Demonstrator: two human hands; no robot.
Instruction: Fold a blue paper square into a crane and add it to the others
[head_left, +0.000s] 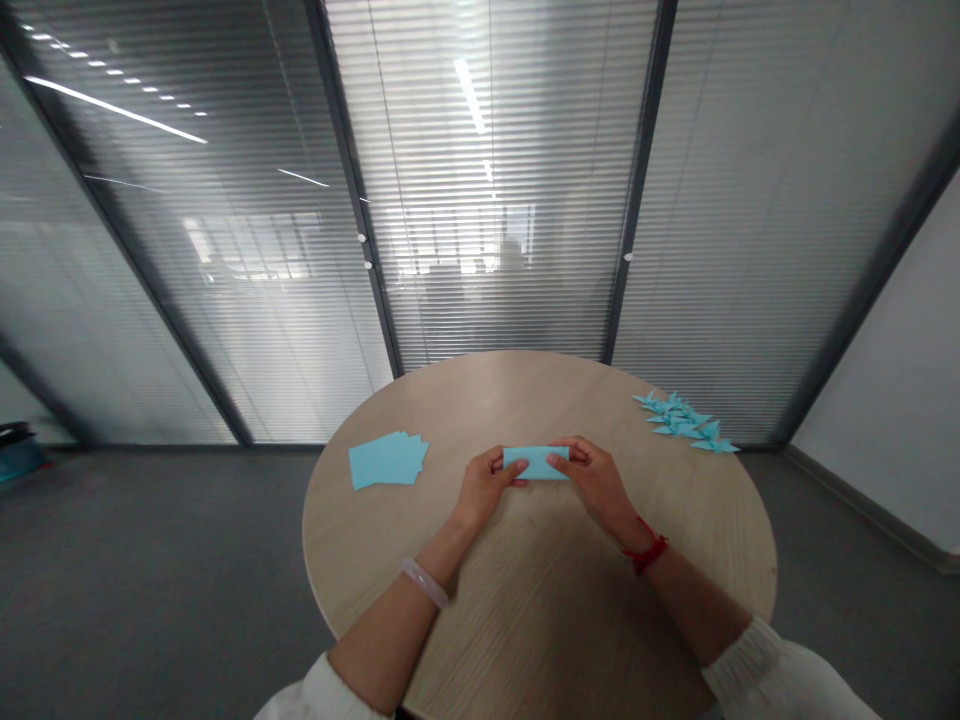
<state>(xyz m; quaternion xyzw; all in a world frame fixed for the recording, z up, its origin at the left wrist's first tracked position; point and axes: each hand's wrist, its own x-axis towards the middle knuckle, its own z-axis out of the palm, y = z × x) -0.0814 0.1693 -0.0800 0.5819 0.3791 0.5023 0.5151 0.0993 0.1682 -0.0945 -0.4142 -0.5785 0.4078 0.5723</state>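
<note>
Between my two hands is a light-blue sheet of origami paper (537, 459), folded into a narrow rectangle with its long side running left to right. My left hand (486, 482) grips its left end, thumb on top and fingers behind and beneath. At the right end, my right hand (596, 476) pinches the paper the same way, with the thumb lying on its face. The paper is held over the middle of the table; whether it touches the wood I cannot tell. Parts of its ends are hidden by my thumbs.
A round wooden table (525, 580) stands before me. On its left lies a fanned stack of light-blue paper sheets (386, 462). Several folded blue paper cranes (682, 418) cluster near the right edge. Behind stands a glass partition with blinds (502, 180).
</note>
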